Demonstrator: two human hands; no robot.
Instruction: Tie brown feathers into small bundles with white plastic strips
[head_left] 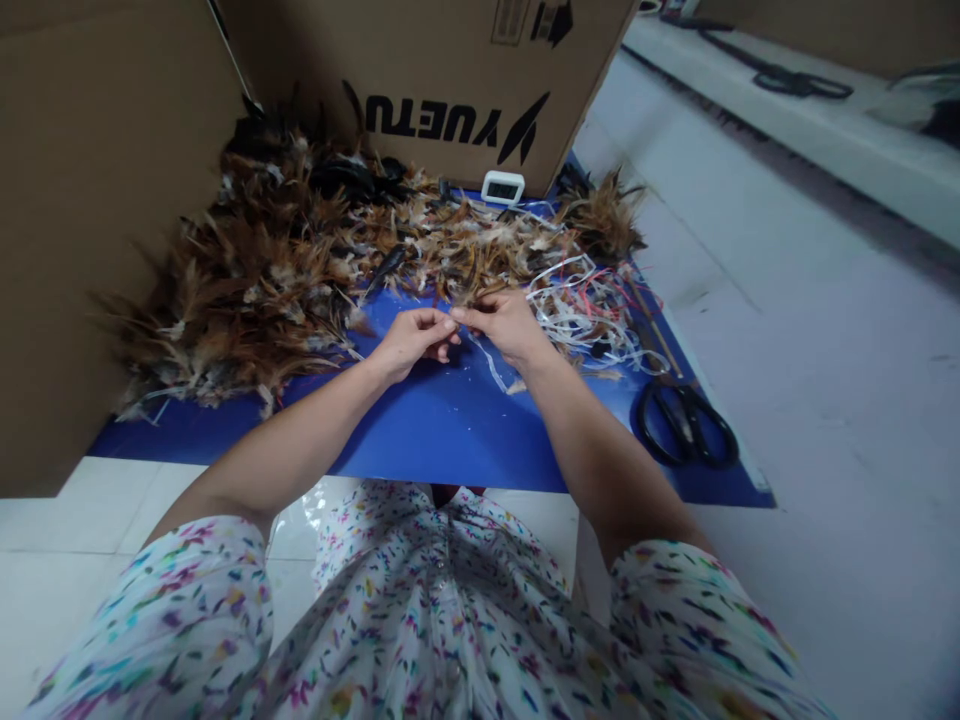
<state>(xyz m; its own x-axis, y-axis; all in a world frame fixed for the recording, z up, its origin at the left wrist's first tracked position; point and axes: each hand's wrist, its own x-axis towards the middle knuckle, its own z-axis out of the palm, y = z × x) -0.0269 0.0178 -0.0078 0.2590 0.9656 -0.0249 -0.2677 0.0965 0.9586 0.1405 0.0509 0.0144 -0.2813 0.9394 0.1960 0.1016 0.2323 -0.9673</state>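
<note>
My left hand (420,340) and my right hand (506,325) meet over the blue work surface (450,430), thumbs and fingertips pinched close together. Brownish feather tips (466,297) stick out past the fingers of my right hand, which is closed on them. What the left fingertips pinch is too small to make out. Below the hands a thin white strip (491,365) trails onto the surface; its upper end is hidden by the fingers. Just behind lies a spread of loose brown and cream feathers (450,245).
A larger heap of brown feathers (247,270) lies left. At right are tangled white and red strips (592,310), black-handled scissors (686,425) and another feather bunch (604,215). A small white digital display (502,187) stands before a cardboard box (442,60); another cardboard panel (97,200) rises left.
</note>
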